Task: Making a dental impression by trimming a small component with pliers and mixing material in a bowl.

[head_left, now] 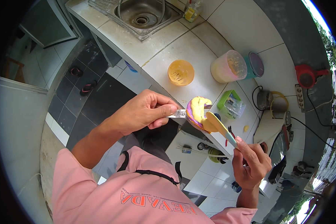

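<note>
My left hand (153, 110) pinches a flat metal handle (179, 114) between thumb and curled fingers. At the handle's other end is a rounded piece coated with thick yellow and purple paste (197, 109); what lies under the paste is hidden. My right hand (250, 162) grips a spatula (224, 132) by its pale blue-green handle. Its yellowish blade touches the right side of the paste. Both hands hold these things in the air in front of the counter's edge.
On the tiled counter (168, 48) stand an orange bowl (181, 72) with smears inside, a translucent pink tub (228, 66), and a green basket (224, 100) holding plastic packaging. Beyond are a metal sink (138, 16) and a bottle (192, 11). Cables run from a power strip (299, 95).
</note>
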A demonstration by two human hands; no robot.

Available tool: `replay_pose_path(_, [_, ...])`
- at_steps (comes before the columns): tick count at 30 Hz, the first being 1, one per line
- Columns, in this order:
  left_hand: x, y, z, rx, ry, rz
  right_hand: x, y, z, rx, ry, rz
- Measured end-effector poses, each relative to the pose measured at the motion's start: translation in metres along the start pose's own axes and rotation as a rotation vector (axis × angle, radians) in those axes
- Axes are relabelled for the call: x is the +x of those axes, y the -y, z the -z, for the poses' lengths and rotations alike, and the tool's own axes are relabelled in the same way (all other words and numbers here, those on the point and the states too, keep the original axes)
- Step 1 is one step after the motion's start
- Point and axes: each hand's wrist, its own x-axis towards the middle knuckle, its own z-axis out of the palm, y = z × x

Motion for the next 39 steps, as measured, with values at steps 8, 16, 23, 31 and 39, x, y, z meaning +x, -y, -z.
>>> replay_pose_path(8, [-0.005,-0.004,0.003,0.0,0.013,-0.009,0.004,0.003,-0.003,-0.001,0.015,0.021])
replay_pose_path(16, [-0.012,-0.009,0.005,0.051,-0.004,-0.028,0.011,0.012,-0.005,0.043,0.014,0.047])
replay_pose_path(23, [-0.019,-0.002,0.011,0.038,-0.02,-0.077,0.016,0.012,0.006,0.318,-0.093,-0.066])
replay_pose_path(31, [-0.031,-0.013,0.006,-0.037,-0.049,-0.094,0.009,0.008,0.032,0.137,-0.116,-0.008])
replay_pose_path(39, [-0.03,-0.02,0.003,-0.061,0.008,-0.073,0.0,0.005,0.027,0.085,-0.132,0.065])
